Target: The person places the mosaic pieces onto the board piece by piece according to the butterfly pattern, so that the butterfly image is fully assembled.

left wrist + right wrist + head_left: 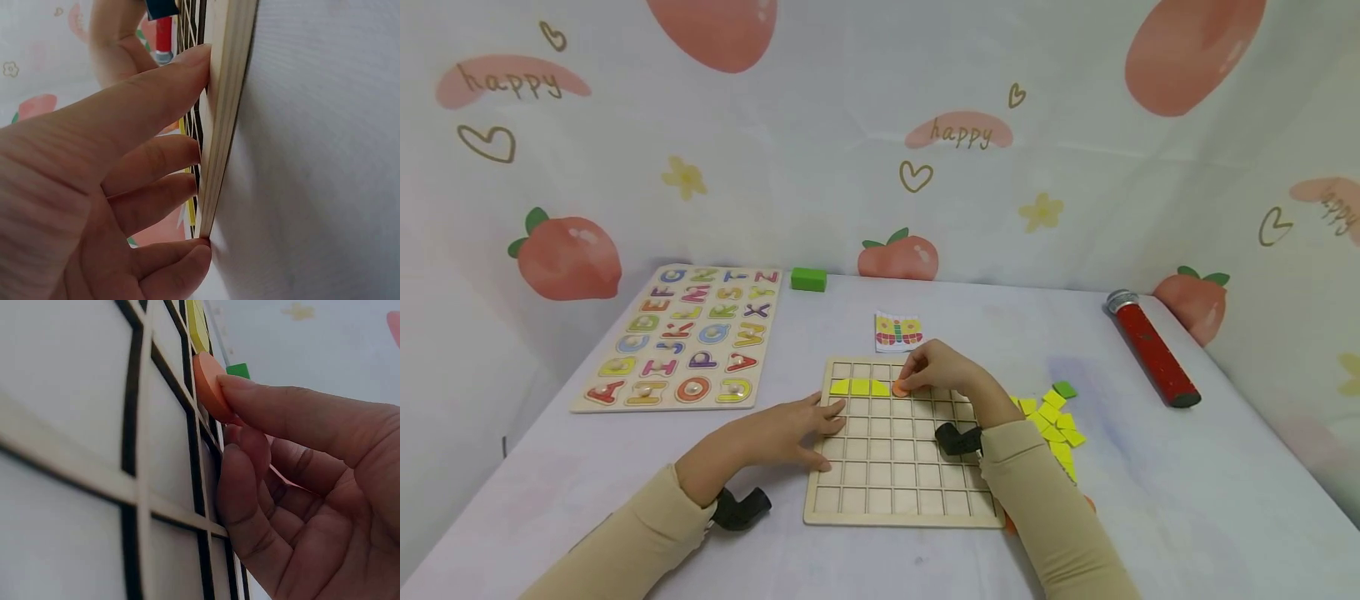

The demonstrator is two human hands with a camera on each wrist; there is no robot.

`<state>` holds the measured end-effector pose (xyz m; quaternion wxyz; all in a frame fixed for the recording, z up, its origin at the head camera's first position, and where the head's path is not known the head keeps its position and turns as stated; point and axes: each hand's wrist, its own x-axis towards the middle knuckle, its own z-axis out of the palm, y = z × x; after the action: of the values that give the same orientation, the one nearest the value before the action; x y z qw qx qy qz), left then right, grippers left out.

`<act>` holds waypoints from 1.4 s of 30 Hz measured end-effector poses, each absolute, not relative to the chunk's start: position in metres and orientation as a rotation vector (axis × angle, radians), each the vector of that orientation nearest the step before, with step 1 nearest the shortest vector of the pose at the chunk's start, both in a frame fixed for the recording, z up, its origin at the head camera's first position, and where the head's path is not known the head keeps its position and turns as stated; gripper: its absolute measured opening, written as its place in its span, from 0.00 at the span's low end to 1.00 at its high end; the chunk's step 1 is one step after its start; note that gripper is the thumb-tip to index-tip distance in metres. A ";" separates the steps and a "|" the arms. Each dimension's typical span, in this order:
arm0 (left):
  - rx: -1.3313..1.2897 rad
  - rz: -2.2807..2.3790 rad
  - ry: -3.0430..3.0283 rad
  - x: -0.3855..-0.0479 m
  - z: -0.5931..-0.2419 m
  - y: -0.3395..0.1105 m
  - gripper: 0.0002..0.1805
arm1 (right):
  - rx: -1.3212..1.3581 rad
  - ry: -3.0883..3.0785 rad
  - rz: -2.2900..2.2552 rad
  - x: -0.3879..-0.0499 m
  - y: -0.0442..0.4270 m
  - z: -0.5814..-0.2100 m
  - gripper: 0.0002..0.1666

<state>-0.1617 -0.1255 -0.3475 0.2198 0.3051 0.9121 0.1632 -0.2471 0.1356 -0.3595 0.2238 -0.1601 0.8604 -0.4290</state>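
Observation:
A wooden grid board (905,522) lies on the table with three yellow pieces (860,387) side by side in its second row from the top. My right hand (947,371) pinches a round-edged orange piece (209,387) between thumb and fingers. In the right wrist view the piece is tilted against the grid bars, close to a yellow piece (197,326). My left hand (786,432) rests at the board's left edge. Its thumb (187,62) touches the wooden rim, and its other fingers lie spread along the same side.
Loose yellow pieces (1051,414) lie right of the board beside a green piece (1064,389), with orange bits partly hidden by my right sleeve. A butterfly pattern card (898,332) lies behind the board. Around stand an alphabet puzzle (662,402), a green block (808,279) and a red microphone (1156,350).

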 end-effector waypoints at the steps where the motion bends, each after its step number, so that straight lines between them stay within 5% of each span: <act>1: 0.843 0.452 2.521 -0.161 -0.347 -0.126 0.36 | -0.446 2.385 -1.168 -0.247 0.135 -0.360 0.07; 22: 0.876 0.470 2.514 -0.163 -0.351 -0.126 0.35 | -0.520 2.428 -1.058 -0.245 0.141 -0.351 0.05; 42: 0.879 0.457 2.534 -0.163 -0.352 -0.128 0.36 | -0.265 2.535 -1.061 -0.223 0.242 -0.339 0.15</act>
<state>-0.1632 -0.1277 -0.3517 0.2090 0.3159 0.9108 0.1643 -0.2232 0.2418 -0.3388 0.1894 -0.0944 0.9016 -0.3773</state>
